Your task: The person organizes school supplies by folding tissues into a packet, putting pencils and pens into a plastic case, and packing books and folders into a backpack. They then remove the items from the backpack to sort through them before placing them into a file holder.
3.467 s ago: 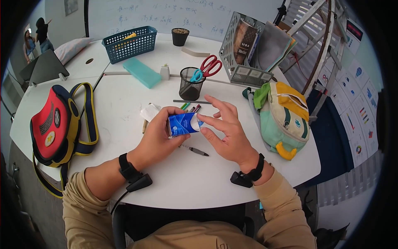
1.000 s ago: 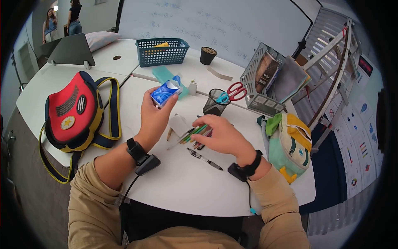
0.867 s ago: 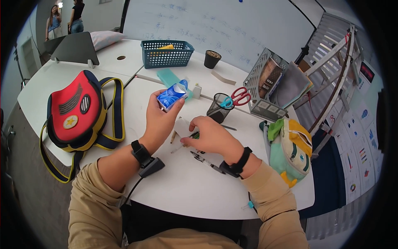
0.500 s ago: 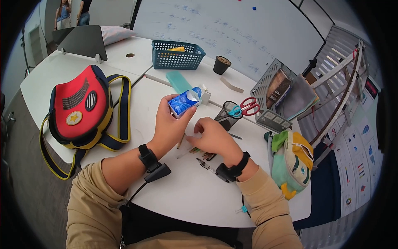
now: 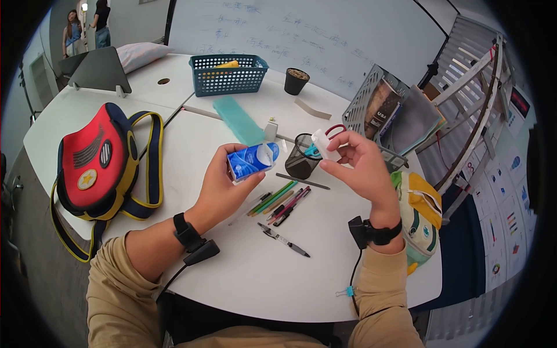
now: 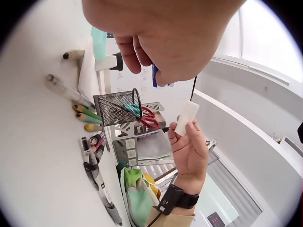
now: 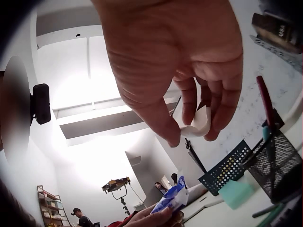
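Observation:
My left hand (image 5: pixel 216 194) holds a blue tissue pack (image 5: pixel 246 163) above the table, its flap raised at the right end. My right hand (image 5: pixel 370 177) pinches a folded white tissue (image 5: pixel 325 146) between thumb and fingers. In the head view that tissue overlaps the mesh pen cup (image 5: pixel 299 165), which holds red-handled and light blue-handled scissors. The right wrist view shows the tissue (image 7: pixel 201 124) curving between the fingertips. Below the hands, several pens and pencils (image 5: pixel 278 203) lie in a bunch, with a clear-barrelled pen (image 5: pixel 284 239) nearer me and a dark stick (image 5: pixel 303 181) behind.
A red backpack (image 5: pixel 96 162) stands at the left, a green and yellow bag (image 5: pixel 420 223) at the right. Farther back are a teal case (image 5: pixel 238 120), a perforated basket (image 5: pixel 229 78), a small pot (image 5: pixel 296 81) and a grey file holder (image 5: pixel 371 98).
My right hand has picked the white tissue up from beside the pens, then lifted it to the right. The left hand still holds the blue pack, having moved back left.

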`<state>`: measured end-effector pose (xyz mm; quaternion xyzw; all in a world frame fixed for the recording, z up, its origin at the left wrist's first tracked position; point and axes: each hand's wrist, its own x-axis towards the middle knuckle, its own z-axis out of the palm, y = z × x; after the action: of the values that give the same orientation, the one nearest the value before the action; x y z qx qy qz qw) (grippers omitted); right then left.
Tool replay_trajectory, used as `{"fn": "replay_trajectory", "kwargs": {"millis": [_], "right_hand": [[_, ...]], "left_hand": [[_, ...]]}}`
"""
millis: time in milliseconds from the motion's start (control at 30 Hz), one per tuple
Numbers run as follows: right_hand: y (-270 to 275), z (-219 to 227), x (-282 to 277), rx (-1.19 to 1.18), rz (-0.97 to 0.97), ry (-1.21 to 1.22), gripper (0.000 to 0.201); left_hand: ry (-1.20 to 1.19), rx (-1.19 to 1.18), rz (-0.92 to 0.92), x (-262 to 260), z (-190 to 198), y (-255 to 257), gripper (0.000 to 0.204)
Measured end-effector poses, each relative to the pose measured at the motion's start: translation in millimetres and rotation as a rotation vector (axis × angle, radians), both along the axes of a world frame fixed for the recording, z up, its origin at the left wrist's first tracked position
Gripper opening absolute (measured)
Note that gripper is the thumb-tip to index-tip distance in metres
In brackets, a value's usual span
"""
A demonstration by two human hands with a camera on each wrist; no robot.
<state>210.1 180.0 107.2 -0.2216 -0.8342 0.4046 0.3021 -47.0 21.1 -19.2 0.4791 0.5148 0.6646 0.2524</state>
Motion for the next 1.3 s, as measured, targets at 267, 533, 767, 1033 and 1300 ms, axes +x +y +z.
{"fn": "replay_trajectory", "kwargs": {"millis": [267, 533, 767, 1033, 1300], "right_hand": [[-34.6, 24.0, 8.4, 0.340, 0.240, -0.210, 0.033], [-33.2, 20.3, 6.2, 0.398, 0.273, -0.306, 0.034], [-30.2, 15.1, 6.9, 0.440, 0.312, -0.309, 0.030], [-31.0, 10.8, 0.7, 0.454, 0.351, -0.210, 0.019], [-35.0, 13.1, 3.3, 0.535, 0.301, -0.263, 0.019]], "left_hand": [[0.136, -0.085, -0.210, 18.3, 11.4, -15.4, 0.066], [0.187, -0.077, -0.285, 19.7, 11.5, -18.2, 0.067], [0.185, -0.082, -0.359, 22.2, 15.6, -21.5, 0.065], [0.106, -0.081, -0.428, 24.5, 11.5, -22.0, 0.065], [0.030, -0.143, -0.457, 25.6, 21.2, -25.7, 0.066]]}}
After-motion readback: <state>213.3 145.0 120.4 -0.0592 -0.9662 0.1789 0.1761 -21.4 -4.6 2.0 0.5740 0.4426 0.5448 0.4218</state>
